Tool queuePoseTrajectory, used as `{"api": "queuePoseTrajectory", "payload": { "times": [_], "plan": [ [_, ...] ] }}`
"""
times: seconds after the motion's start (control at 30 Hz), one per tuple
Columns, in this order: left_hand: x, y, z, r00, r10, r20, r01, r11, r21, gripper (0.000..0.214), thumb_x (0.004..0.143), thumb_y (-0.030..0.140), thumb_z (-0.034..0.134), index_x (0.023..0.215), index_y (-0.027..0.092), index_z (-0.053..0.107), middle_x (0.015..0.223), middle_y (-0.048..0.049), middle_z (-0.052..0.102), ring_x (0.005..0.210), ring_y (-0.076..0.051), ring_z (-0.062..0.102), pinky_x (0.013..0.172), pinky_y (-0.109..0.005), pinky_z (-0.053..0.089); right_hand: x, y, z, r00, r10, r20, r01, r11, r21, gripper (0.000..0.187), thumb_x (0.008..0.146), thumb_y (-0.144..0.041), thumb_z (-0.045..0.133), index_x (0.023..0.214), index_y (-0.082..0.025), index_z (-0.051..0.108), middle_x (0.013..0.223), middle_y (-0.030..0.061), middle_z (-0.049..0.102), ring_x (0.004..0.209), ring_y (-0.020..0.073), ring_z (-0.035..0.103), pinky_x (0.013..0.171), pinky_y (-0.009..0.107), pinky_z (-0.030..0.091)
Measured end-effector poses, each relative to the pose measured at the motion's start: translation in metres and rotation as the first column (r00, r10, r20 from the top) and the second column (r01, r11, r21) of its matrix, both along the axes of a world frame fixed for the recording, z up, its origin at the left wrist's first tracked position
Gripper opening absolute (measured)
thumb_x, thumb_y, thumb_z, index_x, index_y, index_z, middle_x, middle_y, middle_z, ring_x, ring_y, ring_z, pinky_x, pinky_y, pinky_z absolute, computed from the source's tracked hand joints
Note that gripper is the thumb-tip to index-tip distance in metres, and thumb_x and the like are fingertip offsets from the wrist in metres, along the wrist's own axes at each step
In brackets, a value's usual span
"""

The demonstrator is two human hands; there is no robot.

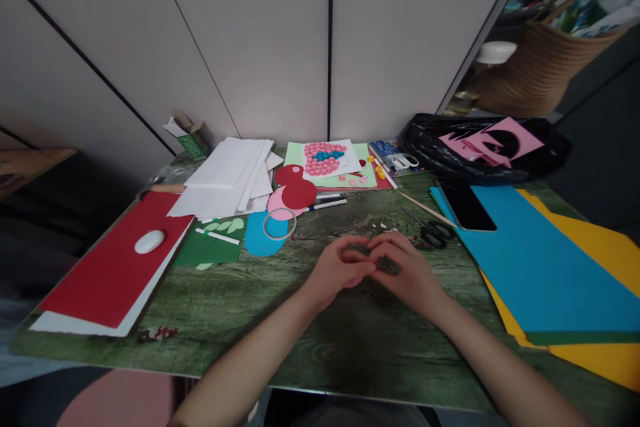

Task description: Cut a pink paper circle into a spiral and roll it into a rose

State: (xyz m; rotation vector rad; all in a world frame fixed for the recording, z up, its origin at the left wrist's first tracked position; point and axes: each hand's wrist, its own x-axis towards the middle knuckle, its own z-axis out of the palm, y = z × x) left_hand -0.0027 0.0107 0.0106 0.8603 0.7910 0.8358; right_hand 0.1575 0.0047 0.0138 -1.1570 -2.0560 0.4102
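My left hand (340, 270) and my right hand (407, 270) meet at the middle of the green wood-grain table (240, 307), fingers curled and fingertips touching. They pinch something small and dark between them that I cannot make out. Black scissors (436, 235) lie just right of my right hand. A thin wooden stick (427, 209) lies beyond them.
A red sheet (107, 273) with a white oval object (149, 241) lies left. White papers (233, 177), red and pink discs (295, 195), a blue disc with a clear ring (279, 223) and a card with pink beads (326, 159) sit behind. Blue and yellow sheets (545, 267) and a phone (465, 205) lie right.
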Motion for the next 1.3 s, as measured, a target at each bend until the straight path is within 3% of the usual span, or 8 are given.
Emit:
{"api": "queuePoseTrajectory", "payload": {
  "times": [0.23, 0.4, 0.53, 0.77, 0.83, 1.0, 1.3],
  "plan": [
    [-0.0014, 0.0030, -0.0021, 0.999, 0.034, 0.003, -0.034, 0.999, 0.001, 0.046, 0.057, 0.019, 0.075, 0.099, 0.016, 0.057, 0.074, -0.0029, 0.065, 0.064, -0.010, 0.058, 0.063, -0.022, 0.041, -0.0013, -0.0005, 0.0015, 0.998, 0.053, -0.019, -0.054, 0.997, -0.047, 0.009, 0.075, -0.016, 0.060, 0.082, -0.021, 0.062, 0.092, 0.0047, 0.057, 0.090, 0.0183, 0.053, 0.078, 0.033, 0.044],
    [-0.0014, 0.0034, -0.0044, 0.999, 0.032, -0.025, -0.031, 0.999, 0.033, 0.043, 0.059, 0.017, 0.072, 0.099, 0.016, 0.057, 0.070, 0.0002, 0.061, 0.060, -0.007, 0.054, 0.061, -0.020, 0.038, -0.0005, 0.0001, 0.0028, 0.991, 0.131, 0.011, -0.130, 0.988, -0.084, 0.021, 0.077, -0.016, 0.058, 0.095, -0.025, 0.063, 0.098, 0.0039, 0.058, 0.095, 0.0179, 0.052, 0.084, 0.035, 0.043],
    [-0.0020, 0.0043, -0.0053, 0.999, -0.003, -0.036, 0.004, 0.999, 0.036, 0.042, 0.060, 0.016, 0.070, 0.100, 0.016, 0.057, 0.071, 0.0002, 0.060, 0.061, -0.007, 0.052, 0.059, -0.019, 0.036, 0.0012, 0.0006, 0.0032, 0.986, 0.163, 0.027, -0.161, 0.983, -0.085, 0.020, 0.079, -0.017, 0.057, 0.097, -0.024, 0.062, 0.100, 0.0044, 0.058, 0.097, 0.0181, 0.052, 0.083, 0.035, 0.043],
    [-0.0029, 0.0041, 0.0005, 1.000, -0.028, 0.012, 0.028, 1.000, 0.002, 0.050, 0.058, 0.019, 0.073, 0.104, 0.016, 0.055, 0.075, -0.0020, 0.063, 0.061, -0.009, 0.054, 0.059, -0.020, 0.037, 0.0010, 0.0013, 0.0017, 0.997, 0.076, 0.000, -0.076, 0.996, -0.055, 0.010, 0.076, -0.017, 0.060, 0.084, -0.023, 0.062, 0.094, 0.0033, 0.059, 0.093, 0.0181, 0.053, 0.082, 0.035, 0.042],
    [-0.0027, 0.0039, 0.0011, 0.999, -0.020, 0.026, 0.020, 1.000, 0.001, 0.046, 0.060, 0.021, 0.072, 0.103, 0.016, 0.056, 0.075, -0.0029, 0.063, 0.061, -0.009, 0.054, 0.060, -0.021, 0.037, 0.0010, 0.0012, 0.0026, 0.999, 0.043, -0.018, -0.044, 0.998, -0.052, 0.004, 0.075, -0.019, 0.062, 0.077, -0.022, 0.061, 0.092, 0.0033, 0.059, 0.092, 0.0183, 0.053, 0.081, 0.035, 0.042],
    [-0.0023, 0.0043, 0.0002, 0.997, 0.015, 0.075, -0.014, 1.000, -0.023, 0.034, 0.068, 0.023, 0.065, 0.099, 0.014, 0.058, 0.072, -0.0028, 0.063, 0.066, -0.011, 0.056, 0.066, -0.024, 0.040, 0.0017, 0.0005, 0.0046, 1.000, 0.009, -0.026, -0.010, 0.998, -0.059, 0.011, 0.072, -0.023, 0.065, 0.067, -0.021, 0.055, 0.090, 0.0027, 0.058, 0.091, 0.0187, 0.054, 0.082, 0.036, 0.040],
    [0.0015, 0.0018, -0.0001, 1.000, -0.007, -0.014, 0.007, 1.000, 0.004, 0.047, 0.054, 0.017, 0.076, 0.097, 0.015, 0.056, 0.073, -0.0023, 0.064, 0.065, -0.011, 0.057, 0.067, -0.025, 0.041, -0.0007, 0.0006, 0.0029, 0.999, -0.016, 0.029, 0.017, 1.000, -0.018, 0.015, 0.071, -0.023, 0.064, 0.064, -0.021, 0.051, 0.087, 0.0029, 0.060, 0.089, 0.0205, 0.054, 0.080, 0.037, 0.038]
  ]
}}
